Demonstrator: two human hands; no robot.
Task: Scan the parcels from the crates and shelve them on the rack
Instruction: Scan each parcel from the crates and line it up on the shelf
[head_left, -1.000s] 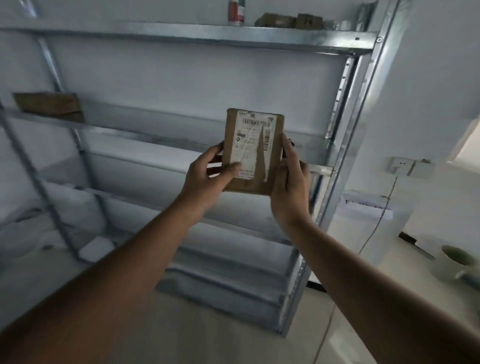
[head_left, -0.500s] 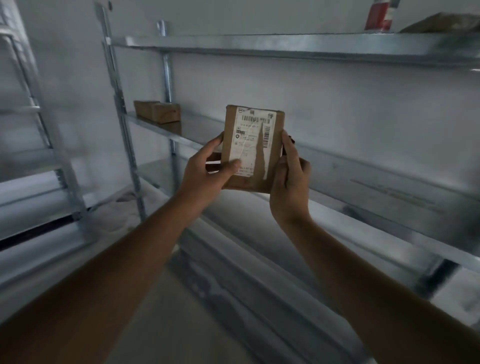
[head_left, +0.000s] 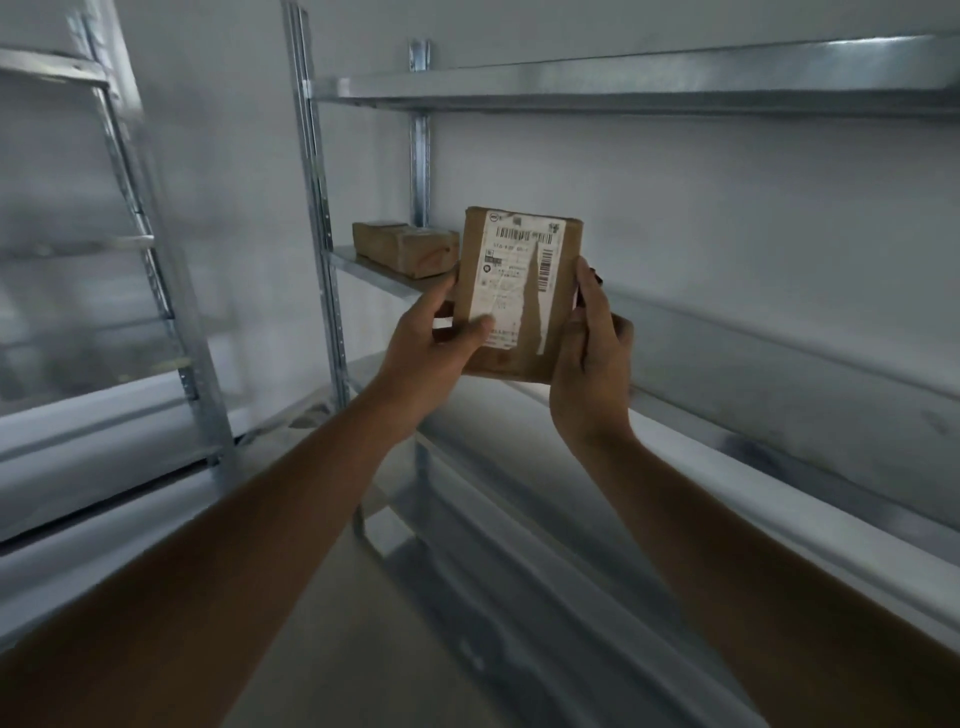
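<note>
Grey metal rack carries one brown parcel; both hands, left and right, grip a second parcel, its barcoded label unreadable.

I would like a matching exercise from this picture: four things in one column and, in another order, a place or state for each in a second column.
Things:
1. held parcel
2. shelved parcel
3. left hand
4. white label

Places or states:
A. lies at the left end of a shelf
B. stuck on the held parcel's front, torn
C. upright, between both hands
D. thumb across the held parcel's front

Pairs: 1-C, 2-A, 3-D, 4-B. The right hand grips the parcel's other edge.
</note>
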